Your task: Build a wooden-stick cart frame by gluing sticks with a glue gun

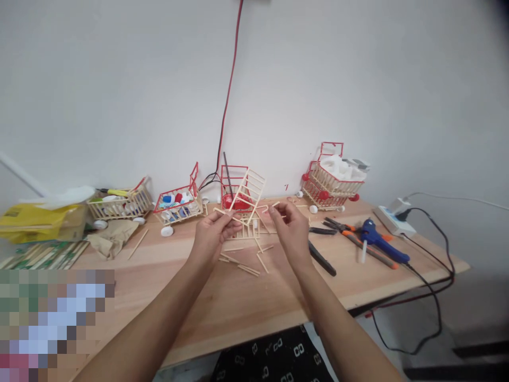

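Between the fingers of my left hand point(214, 236) is a small wooden stick frame point(248, 193), a ladder-like grid of thin pale sticks, tilted above the table. My right hand point(288, 231) is pinched just to its right, with a short thin stick point(275, 205) at the fingertips. Under and between my hands lie several loose wooden sticks point(240, 265) on the tabletop. Behind the frame, partly hidden by it, stands a red-edged stick piece point(234, 172) with a dark rod leaning in it.
Miniature stick carts point(178, 204) with white wheels stand along the wall; another cart point(332, 183) holds white material. To the right lie pliers point(338, 225), a black-handled tool point(321, 259), a blue glue gun point(377, 241) and a power strip point(393, 220). A yellow bag point(35, 220) is at left.
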`<state>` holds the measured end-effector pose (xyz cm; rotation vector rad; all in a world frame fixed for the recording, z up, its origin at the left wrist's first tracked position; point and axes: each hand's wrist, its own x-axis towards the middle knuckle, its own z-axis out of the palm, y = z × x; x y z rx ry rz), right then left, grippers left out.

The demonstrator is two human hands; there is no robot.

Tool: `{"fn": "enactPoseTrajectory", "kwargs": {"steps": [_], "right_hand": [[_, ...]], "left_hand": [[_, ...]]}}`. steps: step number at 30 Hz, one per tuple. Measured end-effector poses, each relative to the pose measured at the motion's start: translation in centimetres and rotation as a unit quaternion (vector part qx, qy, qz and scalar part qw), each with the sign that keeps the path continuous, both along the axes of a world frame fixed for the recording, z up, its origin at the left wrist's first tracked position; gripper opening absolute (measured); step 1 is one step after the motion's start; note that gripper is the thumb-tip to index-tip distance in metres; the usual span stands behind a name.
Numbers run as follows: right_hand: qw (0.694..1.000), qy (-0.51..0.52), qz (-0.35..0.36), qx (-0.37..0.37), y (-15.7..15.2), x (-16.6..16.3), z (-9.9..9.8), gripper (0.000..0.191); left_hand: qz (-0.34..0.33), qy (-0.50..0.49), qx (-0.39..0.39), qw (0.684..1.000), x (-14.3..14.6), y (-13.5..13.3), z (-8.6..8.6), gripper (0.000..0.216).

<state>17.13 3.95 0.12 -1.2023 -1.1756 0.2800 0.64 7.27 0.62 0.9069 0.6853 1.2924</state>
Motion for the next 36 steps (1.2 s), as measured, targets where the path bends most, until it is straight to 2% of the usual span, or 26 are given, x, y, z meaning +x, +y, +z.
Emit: {"fn": "enactPoseTrajectory", "kwargs": {"steps": [2,6,8,11,15,22,36], "right_hand": [[0.993,-0.116,-0.023,0.01,-0.9,0.4,1.1,0.013],[0.964,-0.265,0.007,-0.005,-1.5,0.0,2.9,0.01],[0.946,-0.324,0.014,-0.022,-1.3,-0.4,3.2,0.009],[0.921,-0.385,-0.018,-0.057,-0.9,-0.9,3.1,0.009],[0.897,-0.425,-0.068,-0.101,-0.9,-1.6,2.9,0.011],[0.854,-0.488,-0.091,-0.155,-1.0,-2.3,2.8,0.017],[0.824,-0.524,-0.104,-0.187,-0.8,-2.5,2.8,0.02]], "left_hand": [[-0.001,0.015,0.008,1.0,0.0,-0.1,0.2,0.021],[-0.003,0.06,0.026,0.998,0.0,0.0,-0.1,0.023],[-0.007,0.085,0.029,0.996,0.1,0.1,-0.3,0.023],[-0.01,0.114,0.033,0.993,0.1,0.0,-0.4,0.025],[-0.011,0.132,0.044,0.99,0.1,-0.3,-0.3,0.025],[-0.015,0.137,0.047,0.989,0.2,-0.3,-0.3,0.027],[-0.026,0.142,0.034,0.989,0.4,-0.4,-0.4,0.028]]}}
